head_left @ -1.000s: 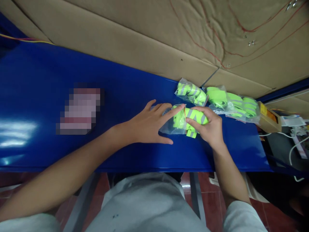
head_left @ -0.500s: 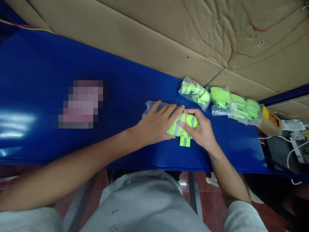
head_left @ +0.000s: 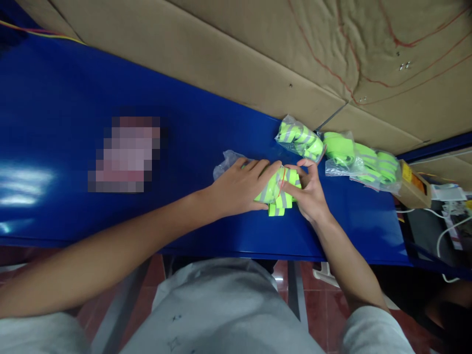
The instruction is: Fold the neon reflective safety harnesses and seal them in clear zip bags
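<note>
A clear plastic bag [head_left: 225, 164] lies on the blue table, with yellow-green reflective straps [head_left: 283, 199] partly inside it and sticking out at its right end. Across the bag and straps, my left hand [head_left: 245, 189] rests with its fingers wrapped over them. My right hand [head_left: 308, 189] pinches the straps at the bag's red-edged opening, thumb in front and fingers behind. One strap end hangs out below the opening, toward the table's front edge.
Beyond my right hand lie a bagged strap bundle [head_left: 300, 140] and several more bags [head_left: 368, 162] beside a small cardboard box [head_left: 415, 187]. A blurred pinkish item [head_left: 127, 155] is on the blue table [head_left: 195, 123] at left. Brown board stands behind.
My right hand's fingers have lifted and shifted at the bag opening. The protruding straps look looser, and the hanging end has moved slightly left and up.
</note>
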The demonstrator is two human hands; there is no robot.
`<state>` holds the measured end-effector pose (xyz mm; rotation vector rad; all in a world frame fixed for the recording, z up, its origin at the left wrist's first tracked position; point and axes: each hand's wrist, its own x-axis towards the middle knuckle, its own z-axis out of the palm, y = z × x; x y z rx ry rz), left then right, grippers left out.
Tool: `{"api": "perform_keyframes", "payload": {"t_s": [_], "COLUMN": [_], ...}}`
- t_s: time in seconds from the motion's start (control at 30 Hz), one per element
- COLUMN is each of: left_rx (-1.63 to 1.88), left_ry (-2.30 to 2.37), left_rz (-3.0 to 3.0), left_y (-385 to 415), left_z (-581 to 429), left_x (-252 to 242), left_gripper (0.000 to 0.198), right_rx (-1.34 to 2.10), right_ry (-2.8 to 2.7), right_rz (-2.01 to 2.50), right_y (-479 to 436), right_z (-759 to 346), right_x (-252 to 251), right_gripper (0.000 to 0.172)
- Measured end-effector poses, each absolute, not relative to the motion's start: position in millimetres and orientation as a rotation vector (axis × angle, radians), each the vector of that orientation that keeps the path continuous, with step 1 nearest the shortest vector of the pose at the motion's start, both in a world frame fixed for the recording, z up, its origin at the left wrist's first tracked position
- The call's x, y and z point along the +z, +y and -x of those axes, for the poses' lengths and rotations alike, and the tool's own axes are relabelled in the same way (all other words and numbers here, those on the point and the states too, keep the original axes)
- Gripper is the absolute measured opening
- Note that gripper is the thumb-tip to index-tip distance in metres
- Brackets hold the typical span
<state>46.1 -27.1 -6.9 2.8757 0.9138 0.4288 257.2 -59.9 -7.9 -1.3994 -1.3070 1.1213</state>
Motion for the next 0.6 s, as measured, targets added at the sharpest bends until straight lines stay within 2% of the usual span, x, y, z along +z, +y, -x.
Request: {"api": "perform_keyframes", "payload": {"t_s": [0.2,0.43,0.6], "left_rx": [0.463,0.463,0.482], "left_ry": [0.894,0.947,1.006], "left_rz": [-2.893,-2.863,-2.847], "left_y": [-25.0,-23.2,-20.1], "left_z": [-45.4,-46.0,-47.2], "left_x": [-7.5,-7.9,-13.1], "left_gripper": [0.094,0.093,0.092], "right_rx": [1.220,1.259,1.293], "right_ry": [-1.159,-1.374,-1.414], "right_rz": [1.377,1.360,1.373], "right_y": [-64.3,-71.0,-71.5], "right_z": [-244.4,-251.1,-264.9], "right_x": [-9.5,-1.2,3.2], "right_gripper": [0.064,0.047,0.054]}}
